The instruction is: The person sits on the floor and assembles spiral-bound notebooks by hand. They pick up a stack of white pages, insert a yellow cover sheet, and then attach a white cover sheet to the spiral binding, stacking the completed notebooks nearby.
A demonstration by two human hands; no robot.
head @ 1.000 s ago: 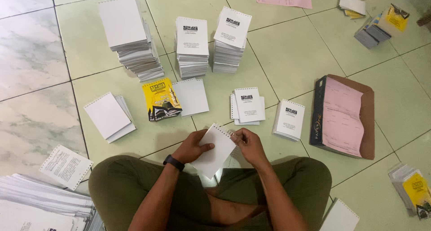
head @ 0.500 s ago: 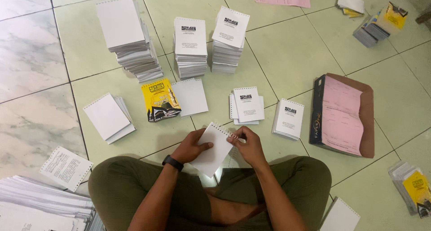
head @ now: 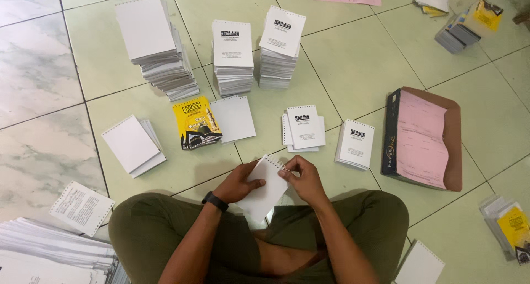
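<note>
I hold a white booklet (head: pixel 265 187) over my lap, left hand (head: pixel 236 183) gripping its lower edge, right hand (head: pixel 302 176) pinching its punched top edge. By my judgement it is not finished yet. Just beyond my hands lie a few done booklets (head: pixel 302 128); farther out stand three tall stacks (head: pixel 232 57), much left to do.

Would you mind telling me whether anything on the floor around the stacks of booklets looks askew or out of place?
Yes: the tallest stack of blank white punched sheets, far left, leans, its lower layers fanning out to the right. The two printed stacks beside it stand straighter. The hands hold one white punched booklet, tilted, above the lap.
</note>
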